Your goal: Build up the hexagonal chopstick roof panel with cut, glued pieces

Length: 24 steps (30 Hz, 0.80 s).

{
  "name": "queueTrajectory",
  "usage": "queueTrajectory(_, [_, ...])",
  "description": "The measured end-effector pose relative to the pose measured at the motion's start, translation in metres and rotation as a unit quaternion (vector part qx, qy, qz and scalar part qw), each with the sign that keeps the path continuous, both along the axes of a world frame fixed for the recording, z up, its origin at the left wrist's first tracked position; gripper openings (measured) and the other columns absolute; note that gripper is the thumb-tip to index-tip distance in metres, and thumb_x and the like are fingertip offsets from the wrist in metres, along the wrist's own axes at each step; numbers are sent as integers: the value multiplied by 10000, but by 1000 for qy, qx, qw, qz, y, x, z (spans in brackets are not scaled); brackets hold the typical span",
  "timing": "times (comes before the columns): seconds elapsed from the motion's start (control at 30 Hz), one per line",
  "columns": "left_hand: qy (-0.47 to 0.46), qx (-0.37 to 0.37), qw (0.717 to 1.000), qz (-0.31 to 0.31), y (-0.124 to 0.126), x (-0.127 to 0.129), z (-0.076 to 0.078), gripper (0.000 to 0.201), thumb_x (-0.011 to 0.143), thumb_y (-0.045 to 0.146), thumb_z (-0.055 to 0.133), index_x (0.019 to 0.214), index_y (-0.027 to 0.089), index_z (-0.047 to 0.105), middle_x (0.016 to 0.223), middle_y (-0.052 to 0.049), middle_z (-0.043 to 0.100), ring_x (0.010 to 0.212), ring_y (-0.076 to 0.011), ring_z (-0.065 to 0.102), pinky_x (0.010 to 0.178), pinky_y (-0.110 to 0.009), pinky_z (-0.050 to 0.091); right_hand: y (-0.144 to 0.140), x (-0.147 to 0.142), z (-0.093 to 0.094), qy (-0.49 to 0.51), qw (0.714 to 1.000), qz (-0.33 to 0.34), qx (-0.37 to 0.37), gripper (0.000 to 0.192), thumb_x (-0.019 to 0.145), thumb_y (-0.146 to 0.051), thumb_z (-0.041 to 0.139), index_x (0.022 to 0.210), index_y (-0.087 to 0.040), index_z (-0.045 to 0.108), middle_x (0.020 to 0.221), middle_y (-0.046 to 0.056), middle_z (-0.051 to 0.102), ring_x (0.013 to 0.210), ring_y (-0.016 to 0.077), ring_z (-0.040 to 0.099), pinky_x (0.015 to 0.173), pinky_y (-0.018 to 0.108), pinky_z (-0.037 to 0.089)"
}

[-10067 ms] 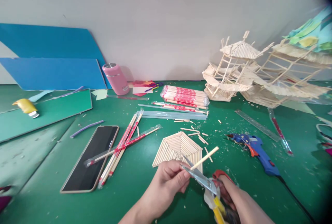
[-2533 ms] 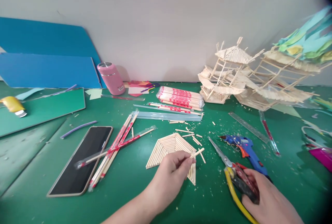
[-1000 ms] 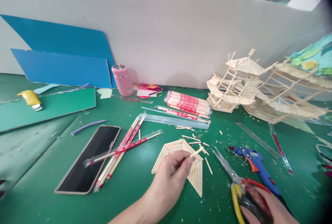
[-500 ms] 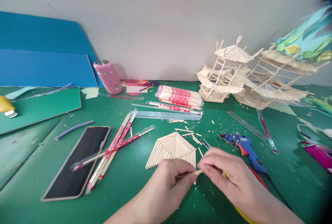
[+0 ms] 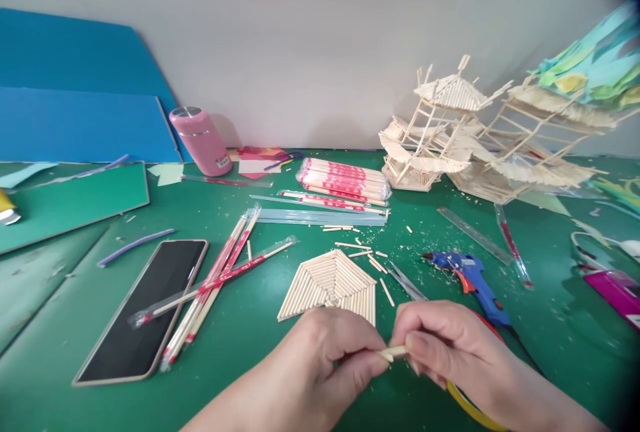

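My left hand (image 5: 335,359) is closed in a pinch at the lower middle, thumb and forefinger around the end of a short piece of wooden chopstick (image 5: 399,351). Facing it, my right hand (image 5: 445,345) pinches the same pale piece from the other side; whether a second piece is in the left fingers is hard to make out. Just beyond the hands lies a fan-shaped panel of glued chopstick pieces (image 5: 345,279), its near edge covered by my left hand. Scissors (image 5: 407,282) show their blades past my right hand, which hides most of their red and yellow handles.
A blue glue gun (image 5: 473,279) lies to the right, its cord running toward me. Cut stick pieces (image 5: 377,264) are scattered behind the panel. Wrapped chopsticks (image 5: 220,279) cross a phone (image 5: 145,312) at left. A pink flask (image 5: 203,142) and a stick-built pavilion model (image 5: 425,152) stand behind.
Both hands have shifted slightly down and right relative to the panel, showing more of the chopstick piece and the scissor blades. The camera view has moved a little.
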<state>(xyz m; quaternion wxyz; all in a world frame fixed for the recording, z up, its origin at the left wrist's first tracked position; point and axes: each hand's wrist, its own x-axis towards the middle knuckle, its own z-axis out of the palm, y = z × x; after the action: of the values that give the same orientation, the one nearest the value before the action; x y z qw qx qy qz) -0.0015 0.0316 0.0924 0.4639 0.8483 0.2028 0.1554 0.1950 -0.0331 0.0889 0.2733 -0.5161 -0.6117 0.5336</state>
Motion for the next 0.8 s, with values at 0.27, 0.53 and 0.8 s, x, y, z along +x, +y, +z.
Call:
queueTrajectory(0.27, [-20,185,979,79,-3,8,-23,226,883,167,379,844,157,601,668,-33,569,622,-150,487,588,-279,341,-2,-2,3,-198,958,22,204,127,854,-223,485,930,-230,587,783,21,593,674,124,551,596,248,423])
queueTrajectory(0.53, [-12,338,936,95,-6,8,-34,198,875,150,368,753,156,523,626,-17,507,558,-146,391,558,-296,243,-2,-11,5,-74,995,-67,-15,268,862,-393,457,681,-196,470,601,-49,366,548,86,331,483,218,271])
queueTrajectory(0.8, [-67,280,954,80,-6,9,-38,210,862,135,332,724,172,485,581,1,497,501,-130,366,534,-282,228,-5,-9,-10,119,985,-91,-79,330,874,-448,443,708,-168,495,577,-58,344,509,58,292,453,212,212])
